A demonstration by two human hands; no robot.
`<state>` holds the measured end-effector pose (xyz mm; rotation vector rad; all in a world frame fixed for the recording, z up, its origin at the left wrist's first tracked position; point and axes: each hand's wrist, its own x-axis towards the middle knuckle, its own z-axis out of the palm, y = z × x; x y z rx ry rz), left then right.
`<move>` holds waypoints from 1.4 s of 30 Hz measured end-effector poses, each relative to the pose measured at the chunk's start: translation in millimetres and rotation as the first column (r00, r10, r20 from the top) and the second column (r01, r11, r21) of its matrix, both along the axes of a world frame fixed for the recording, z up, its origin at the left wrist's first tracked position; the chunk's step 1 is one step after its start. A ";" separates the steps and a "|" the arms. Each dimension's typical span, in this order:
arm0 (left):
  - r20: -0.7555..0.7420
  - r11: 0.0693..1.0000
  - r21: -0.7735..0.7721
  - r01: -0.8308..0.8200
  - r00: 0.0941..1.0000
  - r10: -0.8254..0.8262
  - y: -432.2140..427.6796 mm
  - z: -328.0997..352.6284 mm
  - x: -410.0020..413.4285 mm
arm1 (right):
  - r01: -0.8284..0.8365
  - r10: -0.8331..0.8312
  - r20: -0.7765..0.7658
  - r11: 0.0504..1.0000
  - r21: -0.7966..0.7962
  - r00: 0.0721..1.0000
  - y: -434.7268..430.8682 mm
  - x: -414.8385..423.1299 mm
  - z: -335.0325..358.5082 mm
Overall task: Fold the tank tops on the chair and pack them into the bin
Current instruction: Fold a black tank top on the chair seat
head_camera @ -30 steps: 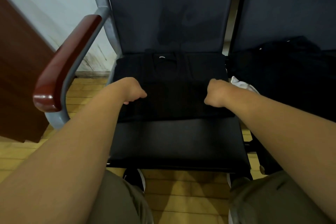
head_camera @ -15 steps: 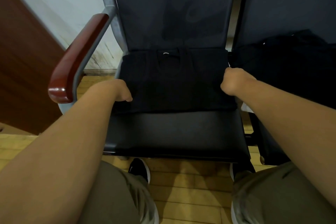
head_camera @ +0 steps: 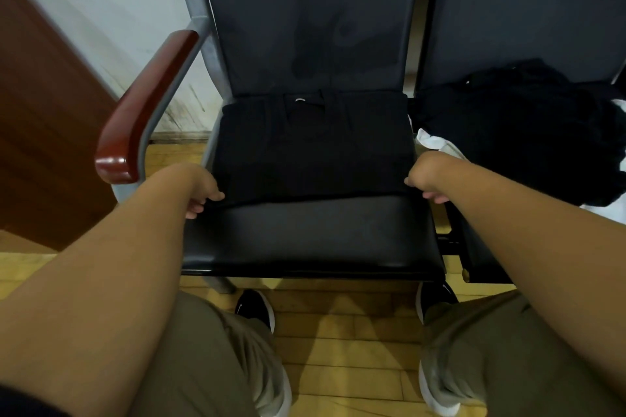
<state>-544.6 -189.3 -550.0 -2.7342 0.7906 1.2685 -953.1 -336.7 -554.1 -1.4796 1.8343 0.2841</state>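
Observation:
A black tank top point(head_camera: 313, 149) lies folded flat on the rear half of the black chair seat point(head_camera: 311, 237), its neckline toward the backrest. My left hand point(head_camera: 200, 191) grips the garment's near left corner, fingers curled under the hem. My right hand point(head_camera: 423, 178) grips the near right corner the same way. Both hands sit at the seat's side edges. No bin is in view.
A pile of black and white clothes point(head_camera: 518, 132) lies on the neighbouring seat at right. A red-brown armrest point(head_camera: 142, 112) juts out at left, with a brown door point(head_camera: 37, 132) behind it. My knees and shoes are below the seat on the wooden floor point(head_camera: 342, 335).
Both hands moved outward from the middle of the tank top to its near corners and toward me, and their fingers now curl under the hem.

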 end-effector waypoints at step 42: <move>-0.225 0.989 -0.142 -0.032 0.974 -0.001 50.2 15.7 19.6 | -0.550 0.566 -0.052 0.770 -0.323 0.823 64.7 178.4 25.1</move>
